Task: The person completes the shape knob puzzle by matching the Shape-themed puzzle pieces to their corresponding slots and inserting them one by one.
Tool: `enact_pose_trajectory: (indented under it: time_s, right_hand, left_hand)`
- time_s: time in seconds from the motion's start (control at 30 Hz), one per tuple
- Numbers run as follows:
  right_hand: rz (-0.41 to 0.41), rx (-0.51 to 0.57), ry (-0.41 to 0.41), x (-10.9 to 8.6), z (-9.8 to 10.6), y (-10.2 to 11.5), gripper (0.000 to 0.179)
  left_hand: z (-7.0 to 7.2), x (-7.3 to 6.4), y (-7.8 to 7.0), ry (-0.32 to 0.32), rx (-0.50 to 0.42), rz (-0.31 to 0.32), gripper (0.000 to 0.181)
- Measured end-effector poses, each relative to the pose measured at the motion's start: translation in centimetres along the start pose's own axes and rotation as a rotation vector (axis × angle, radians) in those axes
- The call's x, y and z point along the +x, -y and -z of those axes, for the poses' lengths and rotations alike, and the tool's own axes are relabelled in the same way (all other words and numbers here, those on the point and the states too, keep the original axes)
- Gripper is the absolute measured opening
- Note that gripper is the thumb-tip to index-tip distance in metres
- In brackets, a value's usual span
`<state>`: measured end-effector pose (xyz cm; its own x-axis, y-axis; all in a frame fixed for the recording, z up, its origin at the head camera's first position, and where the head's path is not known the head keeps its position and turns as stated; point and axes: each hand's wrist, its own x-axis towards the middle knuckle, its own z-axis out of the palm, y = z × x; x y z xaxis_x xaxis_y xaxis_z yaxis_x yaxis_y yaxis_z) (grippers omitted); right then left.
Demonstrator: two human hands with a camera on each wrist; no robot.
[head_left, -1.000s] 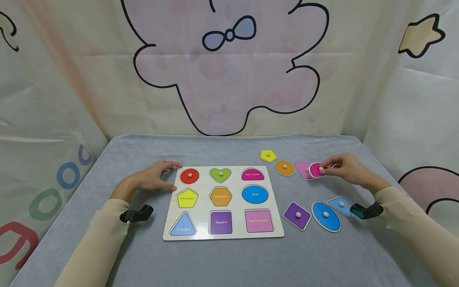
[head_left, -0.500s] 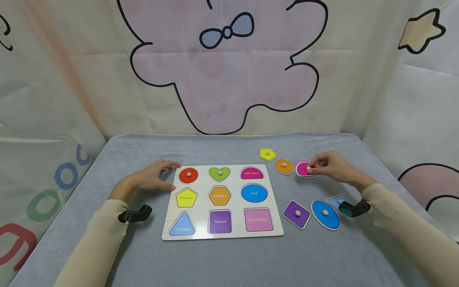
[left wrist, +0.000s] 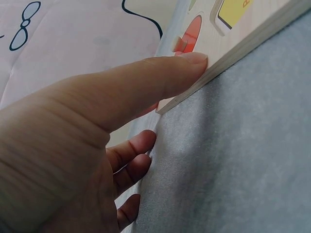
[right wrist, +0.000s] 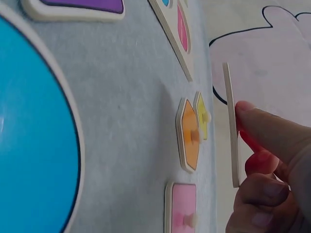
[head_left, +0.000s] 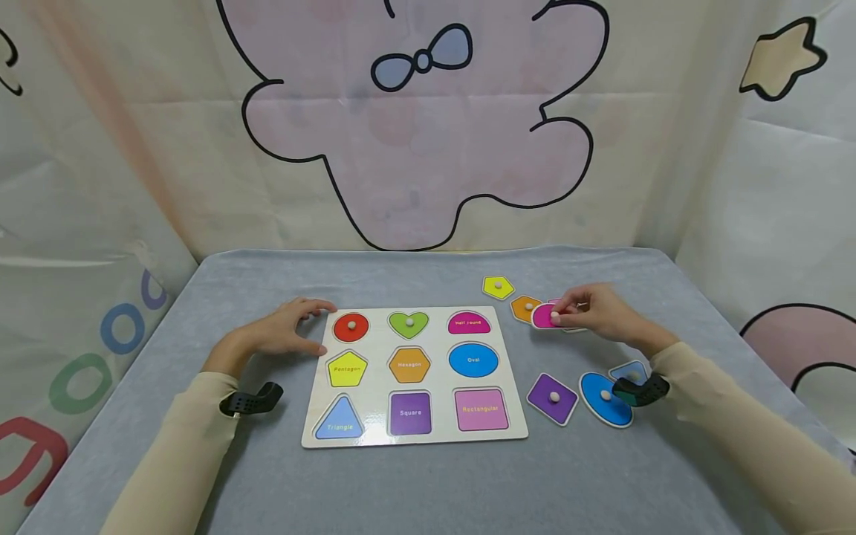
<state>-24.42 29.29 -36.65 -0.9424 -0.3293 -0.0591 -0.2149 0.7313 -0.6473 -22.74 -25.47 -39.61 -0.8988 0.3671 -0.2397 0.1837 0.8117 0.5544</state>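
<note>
My right hand pinches a magenta half-round puzzle piece near its middle. In the right wrist view this wooden piece shows edge-on, raised off the cloth. Beneath and behind it in the head view are the orange hexagon piece and the mostly hidden pink rectangular piece. My left hand rests at the upper left corner of the white puzzle board. Its straight thumb presses on the board's edge beside the red round piece, while the other fingers stay loose.
A yellow pentagon piece lies behind the board's right corner. To the right are a purple square piece, a blue oval piece and a light blue triangle piece under the right wristband. A green heart piece sits in the board.
My right hand has moved left with the half-round piece, past the pink rectangular piece to overlap the orange hexagon. My left hand keeps its place on the board.
</note>
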Motion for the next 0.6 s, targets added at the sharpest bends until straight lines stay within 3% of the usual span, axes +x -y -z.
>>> enact_pose_trajectory:
  time_s: [0.37, 0.6]
  right_hand:
    - [0.056, 0.003, 0.009, 1.3, -1.9, 1.1, 0.022]
    - [0.11, 0.066, 0.007, 2.0, -3.5, 1.9, 0.018]
  left_hand:
    - [0.0, 0.0, 0.0, -0.002, -0.009, -0.005, 0.076]
    - [0.0, 0.0, -0.1, 0.0, -0.007, 0.001, 0.076]
